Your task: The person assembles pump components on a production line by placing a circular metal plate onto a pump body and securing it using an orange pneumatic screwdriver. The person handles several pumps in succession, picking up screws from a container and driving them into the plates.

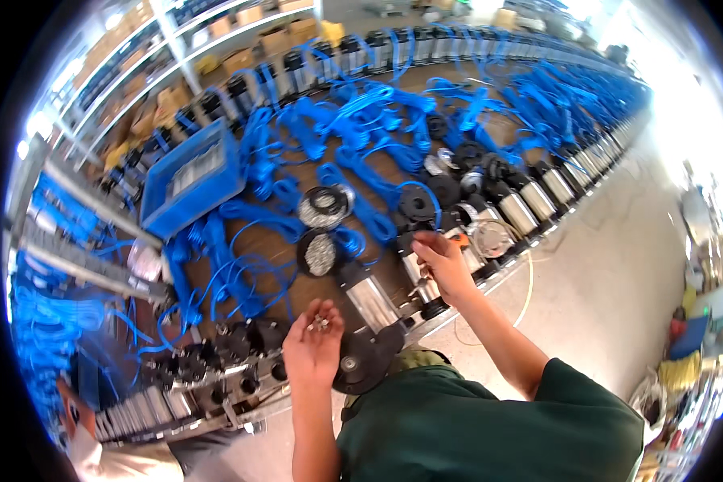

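Note:
My left hand is palm up with its fingers curled, cupping several small metal screws. Beside it a silver cylindrical pump body with black ends lies on the table, its near end at a round black part by my waist. My right hand is closed, thumb and fingers together above a second silver cylinder with a black end. Whatever those fingers pinch, if anything, is too small to make out. An orange-tipped object lies just behind that hand.
Two round black dishes of small metal parts, one nearer and one farther, stand ahead. A blue bin is at left. Blue cable coils cover the table; silver cylinders line its right edge. Another person's sleeve shows lower left.

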Available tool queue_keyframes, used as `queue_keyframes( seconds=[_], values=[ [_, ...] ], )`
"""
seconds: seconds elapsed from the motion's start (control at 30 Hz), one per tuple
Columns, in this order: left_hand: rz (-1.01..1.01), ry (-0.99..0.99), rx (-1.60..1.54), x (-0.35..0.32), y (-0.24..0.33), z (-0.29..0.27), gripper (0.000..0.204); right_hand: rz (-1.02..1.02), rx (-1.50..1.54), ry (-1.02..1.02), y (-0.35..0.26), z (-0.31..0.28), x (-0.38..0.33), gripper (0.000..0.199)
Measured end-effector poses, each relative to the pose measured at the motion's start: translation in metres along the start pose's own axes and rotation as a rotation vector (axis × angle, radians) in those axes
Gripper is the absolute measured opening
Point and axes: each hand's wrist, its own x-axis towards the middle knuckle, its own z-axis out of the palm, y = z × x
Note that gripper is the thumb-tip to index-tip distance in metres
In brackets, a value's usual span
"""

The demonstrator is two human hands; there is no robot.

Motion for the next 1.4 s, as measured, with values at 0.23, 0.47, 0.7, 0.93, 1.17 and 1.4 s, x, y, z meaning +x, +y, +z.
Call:
queue_keyframes(
  seconds=[0.23,0.47,0.7,0.93,1.17,1.4],
  values=[
    [-0.033,-0.138,0.132,0.011,-0.009,0.006,0.028,0.643,0.027,0.349,0.041,-0.112,0.083,0.025],
    [-0.033,-0.024,0.301,-0.008,-0.017,0.014,0.027,0.347,-0.027,0.333,0.109,-0.136,0.112,0.019],
    [0.034,-0.097,0.361,-0.025,-0.011,0.010,0.023,0.227,0.946,-0.170,0.007,-0.155,0.099,0.033],
    [0.127,-0.239,0.323,-0.039,-0.025,0.018,0.017,-0.298,0.769,0.050,-0.081,-0.027,-0.017,0.045],
    [0.067,-0.223,0.214,-0.046,-0.032,0.025,0.017,-0.429,0.688,-0.402,-0.056,0.085,-0.085,0.029],
    [0.153,-0.246,0.235,-0.060,-0.025,0.011,0.020,-0.526,0.596,-0.399,-0.040,0.106,-0.099,0.032]
  ],
)
